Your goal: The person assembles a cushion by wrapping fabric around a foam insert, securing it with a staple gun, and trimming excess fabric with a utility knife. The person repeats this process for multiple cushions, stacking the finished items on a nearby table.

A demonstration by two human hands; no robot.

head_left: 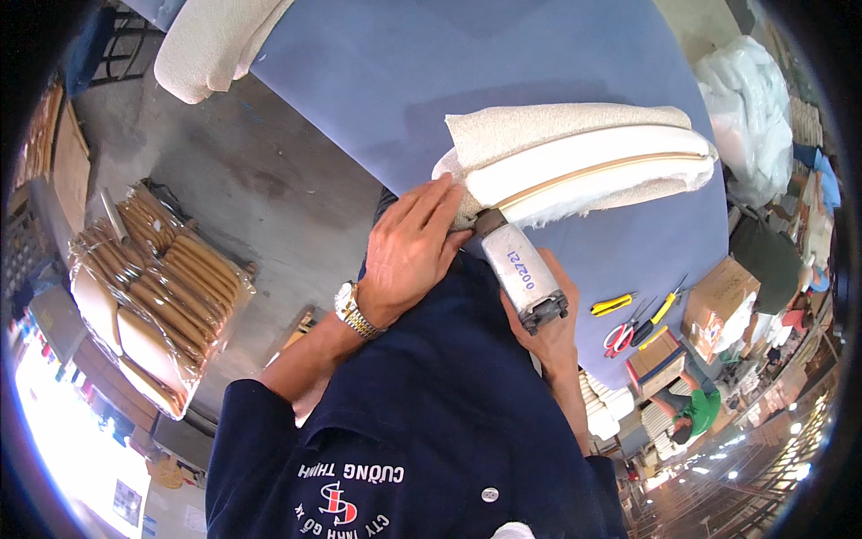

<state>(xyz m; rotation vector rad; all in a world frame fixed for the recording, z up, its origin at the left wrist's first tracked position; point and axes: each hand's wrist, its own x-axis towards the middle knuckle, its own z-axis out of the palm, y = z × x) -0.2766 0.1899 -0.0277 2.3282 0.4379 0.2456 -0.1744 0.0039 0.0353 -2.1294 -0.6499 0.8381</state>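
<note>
On the blue-grey table lies a curved upholstered piece (584, 171), with white padding, a tan strip along its middle and cream fabric (539, 126) spread loose at both sides. My left hand (409, 242) holds the fabric at its near left end, fingers stretched along it and thumb pointing to the right. In my right hand (557, 314) is a silver-grey pneumatic staple gun (521, 269). Its dark nose meets the fabric right beside my left fingertips. The gun's body covers most of my right fingers.
Yellow cutters (612, 305), red-handled scissors (620, 340) and a yellow-black screwdriver-like tool (660, 314) lie on the table (359, 63) at right. Another cream cushion (211, 45) rests at the far left. Plastic-wrapped cushioned parts (162, 296) stand on the floor. A person in green (699, 413) is at lower right.
</note>
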